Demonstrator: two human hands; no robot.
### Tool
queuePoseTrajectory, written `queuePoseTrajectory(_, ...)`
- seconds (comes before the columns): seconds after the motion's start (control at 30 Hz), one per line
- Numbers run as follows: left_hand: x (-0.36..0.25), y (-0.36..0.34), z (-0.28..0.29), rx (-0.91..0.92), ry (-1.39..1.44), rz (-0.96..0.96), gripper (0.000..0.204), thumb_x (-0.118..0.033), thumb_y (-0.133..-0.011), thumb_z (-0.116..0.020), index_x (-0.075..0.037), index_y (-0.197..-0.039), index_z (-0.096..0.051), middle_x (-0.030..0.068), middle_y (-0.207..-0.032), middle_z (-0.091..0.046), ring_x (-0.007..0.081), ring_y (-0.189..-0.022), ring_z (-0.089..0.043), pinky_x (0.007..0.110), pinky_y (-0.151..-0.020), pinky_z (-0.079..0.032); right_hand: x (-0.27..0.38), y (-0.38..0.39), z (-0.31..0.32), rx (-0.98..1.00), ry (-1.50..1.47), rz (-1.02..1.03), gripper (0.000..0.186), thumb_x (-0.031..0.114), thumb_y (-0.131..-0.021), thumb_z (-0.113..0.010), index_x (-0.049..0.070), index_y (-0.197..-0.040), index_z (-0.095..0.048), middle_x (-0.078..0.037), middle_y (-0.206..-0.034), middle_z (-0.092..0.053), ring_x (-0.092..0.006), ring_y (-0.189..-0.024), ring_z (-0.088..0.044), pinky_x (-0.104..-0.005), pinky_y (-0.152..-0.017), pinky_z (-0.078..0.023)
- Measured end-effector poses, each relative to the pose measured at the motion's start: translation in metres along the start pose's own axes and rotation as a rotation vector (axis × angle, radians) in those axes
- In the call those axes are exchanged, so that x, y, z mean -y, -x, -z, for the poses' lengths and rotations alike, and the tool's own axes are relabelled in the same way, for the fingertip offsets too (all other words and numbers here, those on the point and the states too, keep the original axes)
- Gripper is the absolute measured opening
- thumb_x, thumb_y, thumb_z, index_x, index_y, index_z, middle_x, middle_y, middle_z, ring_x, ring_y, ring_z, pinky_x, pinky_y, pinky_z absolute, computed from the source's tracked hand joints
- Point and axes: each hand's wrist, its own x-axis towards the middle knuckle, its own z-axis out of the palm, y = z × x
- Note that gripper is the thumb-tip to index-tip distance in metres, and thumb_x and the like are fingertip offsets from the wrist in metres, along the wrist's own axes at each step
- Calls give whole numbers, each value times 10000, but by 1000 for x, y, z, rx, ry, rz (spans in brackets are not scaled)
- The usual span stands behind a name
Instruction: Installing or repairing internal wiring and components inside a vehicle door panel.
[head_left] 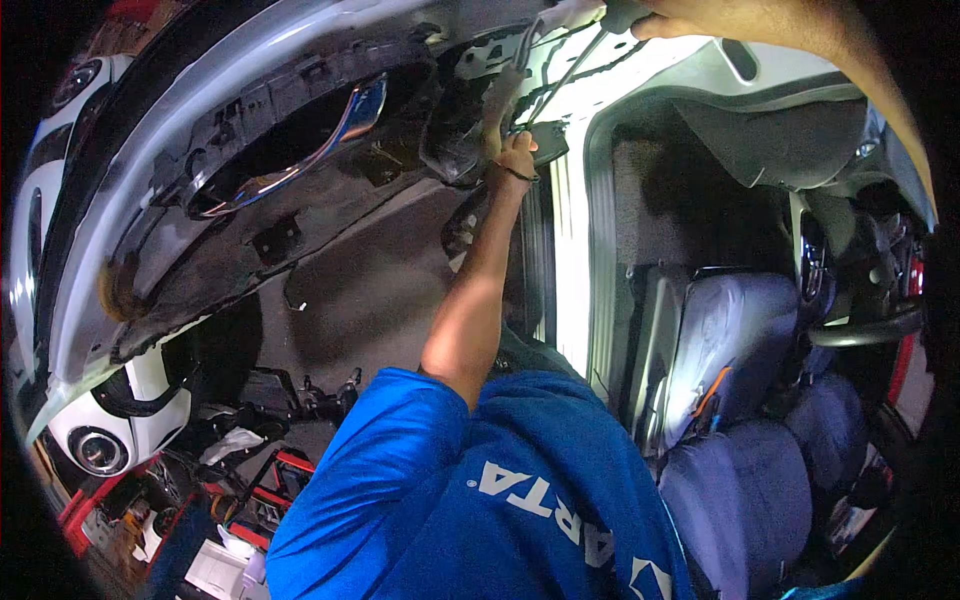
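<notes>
My left hand (517, 158) reaches up to the hinge side of an open vehicle door (330, 170). Its fingers are curled closed beside a grey cable sleeve (497, 105), and what they hold is hidden. From the upper right my right arm comes over, and my right hand (662, 24) is closed at the dark handle of a long thin-shafted tool (572, 72). The tool's shaft slants down toward my left hand. Its tip is hard to make out near the dark parts at the door edge.
Bright white door frame (572, 240) runs down the middle. Blue-grey seats (740, 500) and a steering wheel (865, 332) lie to the right. A curved chrome strip (350, 120) sits on the door. At lower left are a white vehicle's round headlight (98, 450) and red-edged trays (280, 480).
</notes>
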Motion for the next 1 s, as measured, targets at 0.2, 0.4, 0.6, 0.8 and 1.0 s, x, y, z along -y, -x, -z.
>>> queuePoseTrajectory(0.2, -8, 1, -3, 186, 411, 106, 333, -306, -890, -490, -9, -921, -637, 52, -837, -651, 116, -609, -527, 255, -557, -404, -2, -5, 9, 38, 14, 4, 194, 239, -808, -579, 58, -772, -642, -80, -766, -636, -207, -707, -625, -338, -666, -510)
queuePoseTrajectory(0.4, 2, 1, -6, 288, 771, 163, 293, -251, -921, -495, -10, -1072, -569, -4, -755, -555, 66, -536, -423, 199, -484, -327, 2, -7, 15, 79, 37, 10, 205, 244, -816, -574, 58, -768, -646, -83, -765, -641, -208, -704, -629, -340, -669, -512)
queuePoseTrajectory(0.6, 17, -9, -29, 197, 780, 143, 244, -210, -893, -571, -11, -1033, -592, 24, -734, -570, 93, -557, -517, 219, -471, -366, -1, -10, 17, 80, 56, 8, 217, 248, -823, -569, 57, -763, -651, -87, -763, -647, -209, -701, -633, -342, -672, -513)
queuePoseTrajectory(0.8, 24, -7, -29, 266, 931, 46, 292, -274, -918, -526, -26, -1053, -600, 6, -689, -563, 73, -532, -471, 204, -476, -354, 1, -5, 21, 100, 42, -6, 229, 253, -831, -564, 57, -759, -656, -91, -761, -652, -209, -699, -638, -343, -675, -515)
queuePoseTrajectory(1.0, 17, -3, -6, 382, 972, 206, 393, -273, -979, -342, 23, -1140, -544, 5, -787, -581, 73, -589, -461, 200, -518, -365, 4, -8, 31, 153, 57, -17, 241, 258, -839, -559, 56, -754, -660, -94, -759, -658, -210, -696, -642, -345, -677, -516)
